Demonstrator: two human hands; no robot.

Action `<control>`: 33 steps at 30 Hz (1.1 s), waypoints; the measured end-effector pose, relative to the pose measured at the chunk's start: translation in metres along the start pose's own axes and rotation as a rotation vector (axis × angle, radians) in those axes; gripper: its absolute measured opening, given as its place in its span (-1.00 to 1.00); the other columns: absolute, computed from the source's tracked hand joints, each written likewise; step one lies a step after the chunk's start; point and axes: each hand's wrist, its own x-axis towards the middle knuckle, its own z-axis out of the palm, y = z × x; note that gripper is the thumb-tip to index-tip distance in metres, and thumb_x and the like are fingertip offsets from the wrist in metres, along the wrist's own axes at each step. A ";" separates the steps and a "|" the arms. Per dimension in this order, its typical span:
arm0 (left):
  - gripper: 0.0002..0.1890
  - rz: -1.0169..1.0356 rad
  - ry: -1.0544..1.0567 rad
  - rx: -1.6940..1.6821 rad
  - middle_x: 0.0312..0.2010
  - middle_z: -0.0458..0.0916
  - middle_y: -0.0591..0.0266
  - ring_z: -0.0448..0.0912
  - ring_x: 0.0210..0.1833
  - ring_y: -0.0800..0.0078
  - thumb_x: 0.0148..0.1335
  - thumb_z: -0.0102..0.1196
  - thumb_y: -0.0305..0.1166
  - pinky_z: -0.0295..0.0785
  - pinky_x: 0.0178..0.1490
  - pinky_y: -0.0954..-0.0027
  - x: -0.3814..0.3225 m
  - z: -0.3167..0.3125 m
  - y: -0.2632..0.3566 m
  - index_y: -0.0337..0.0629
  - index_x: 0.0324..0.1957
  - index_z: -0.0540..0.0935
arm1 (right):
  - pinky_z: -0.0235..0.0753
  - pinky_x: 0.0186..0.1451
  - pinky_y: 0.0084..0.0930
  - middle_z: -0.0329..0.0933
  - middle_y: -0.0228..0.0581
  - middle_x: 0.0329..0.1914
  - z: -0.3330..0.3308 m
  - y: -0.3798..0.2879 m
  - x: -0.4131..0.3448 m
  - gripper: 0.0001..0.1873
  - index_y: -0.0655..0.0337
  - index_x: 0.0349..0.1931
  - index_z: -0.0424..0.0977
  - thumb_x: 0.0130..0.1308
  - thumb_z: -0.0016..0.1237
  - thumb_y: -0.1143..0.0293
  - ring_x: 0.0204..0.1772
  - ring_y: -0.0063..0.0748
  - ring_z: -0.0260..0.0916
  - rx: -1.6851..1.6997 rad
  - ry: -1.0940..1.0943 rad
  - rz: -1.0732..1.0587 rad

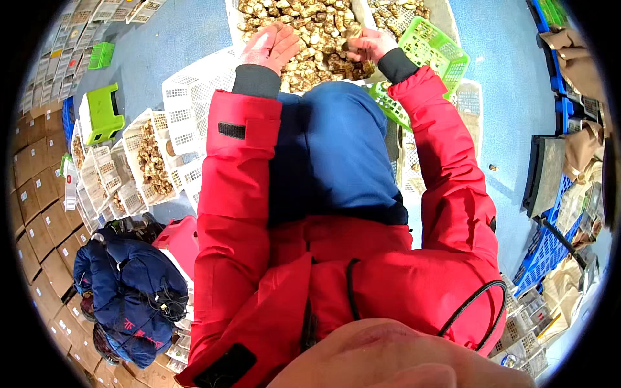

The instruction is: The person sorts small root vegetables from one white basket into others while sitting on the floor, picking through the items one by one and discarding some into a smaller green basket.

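Observation:
Brown-and-cream mushrooms (318, 29), which look like matsutake, fill a white plastic crate (234, 24) before my knees. Palm up, with its fingers apart, my left hand (272, 47) rests over the left part of the heap and holds nothing. At the heap's right side my right hand (369, 46) grips one mushroom (353, 31) between thumb and fingers; something small and dark shows at its fingertips, too small to name. A green plastic basket (434, 53) with some mushrooms in it sits tilted just right of my right hand. Another green basket (395, 109) is partly hidden under my right sleeve.
White perforated crates (187, 106) stand to my left, one farther crate (133, 136) holding mushrooms. Behind them are a green stool (101, 114), stacked cardboard boxes (43, 213) and a dark blue padded jacket (131, 286). Blue plastic pallets (543, 242) lie along the right side.

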 end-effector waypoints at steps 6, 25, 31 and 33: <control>-0.61 0.051 0.047 -0.057 -0.09 0.37 -0.04 0.37 -0.03 0.10 0.15 -0.11 -0.32 0.29 0.05 0.13 0.007 -0.016 0.005 -0.36 -0.03 0.27 | 0.33 -0.26 -0.60 0.43 -0.19 -0.19 -0.006 0.009 0.019 -0.42 0.26 0.01 0.24 -0.02 0.02 0.19 -0.29 -0.52 0.33 -0.931 0.261 -0.051; -0.51 0.183 0.923 0.871 -0.54 0.54 0.00 0.50 -0.40 0.23 -0.03 -0.03 0.03 0.32 -0.27 0.34 0.046 -0.164 -0.053 -0.30 -0.45 0.57 | 0.14 -0.57 -0.68 0.33 -0.45 -0.72 -0.073 0.008 0.095 -0.59 0.25 -0.49 0.49 -0.25 0.20 0.10 -0.65 -0.66 0.16 -0.928 1.084 -0.003; -0.54 0.324 0.903 0.802 -0.73 0.41 0.13 0.31 -0.60 0.44 -0.03 0.02 0.01 0.23 -0.43 0.37 0.027 -0.156 -0.038 -0.29 -0.61 0.50 | 0.30 -0.33 -0.56 0.42 -0.31 -0.63 -0.043 -0.009 0.068 -0.55 0.26 -0.50 0.51 -0.22 0.13 0.01 -0.51 -0.54 0.29 -0.652 1.086 -0.261; -0.58 0.440 0.841 0.880 -0.78 0.35 0.24 0.25 -0.63 0.58 0.03 0.02 -0.09 0.19 -0.49 0.46 0.010 -0.124 -0.021 -0.29 -0.67 0.45 | 0.26 -0.39 -0.64 0.40 -0.37 -0.60 -0.028 -0.026 0.045 -0.61 0.31 -0.54 0.48 -0.10 0.09 0.09 -0.52 -0.64 0.21 -0.432 1.016 -0.486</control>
